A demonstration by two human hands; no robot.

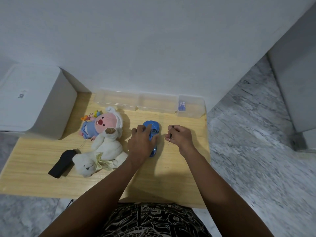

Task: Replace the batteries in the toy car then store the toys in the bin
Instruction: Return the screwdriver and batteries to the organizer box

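Hands work side by side over the middle of the bench (42,177). The left hand (139,144) lies palm down over the blue toy car (152,130), its fingers curled round the car's body in a closed grip, the forearm reaching in from the near edge. The car sits on the bench with one end pointing far and its near end showing below the wrist. The right hand (179,136) hangs just right of the car, apart from it, its grip closed on a thin screwdriver (170,135) whose dark handle sticks out on the far side of the fist and whose metal tip points down toward the near side.

Left of the car lie two plush toys: a pink-faced plush (100,124) in a white hood, and nearer, touching it, a white bear plush (95,154) on its back. A black remote control (62,162) lies at the bear's left.

Along the far edge of the pale wooden bench, against the white wall, stands a row of clear plastic containers (136,102); the rightmost one holds a small blue pack (181,106), too small to tell what it is. A white lidded bin (34,101) stands at the far left corner. The floor (256,151) on the right is grey marbled stone.
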